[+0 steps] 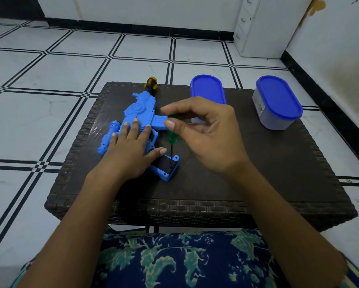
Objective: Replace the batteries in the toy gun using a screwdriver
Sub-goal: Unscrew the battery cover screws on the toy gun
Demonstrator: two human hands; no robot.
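Note:
A blue toy gun [142, 110] lies flat on the dark woven table [236, 163], with its orange-and-black muzzle pointing away from me. The grip end, with a black battery cover [167, 164], points toward me. My left hand [130, 150] presses flat on the middle of the gun, fingers spread. My right hand [205, 129] pinches the top of a green-handled screwdriver [171, 132] between thumb and fingers. The screwdriver stands upright with its tip on the black cover.
Two oval containers with blue lids stand at the back of the table, one [208, 90] partly behind my right hand, the other [278, 102] at the far right. A white cabinet [257, 26] stands on the tiled floor beyond. Patterned blue fabric [180, 258] covers my lap.

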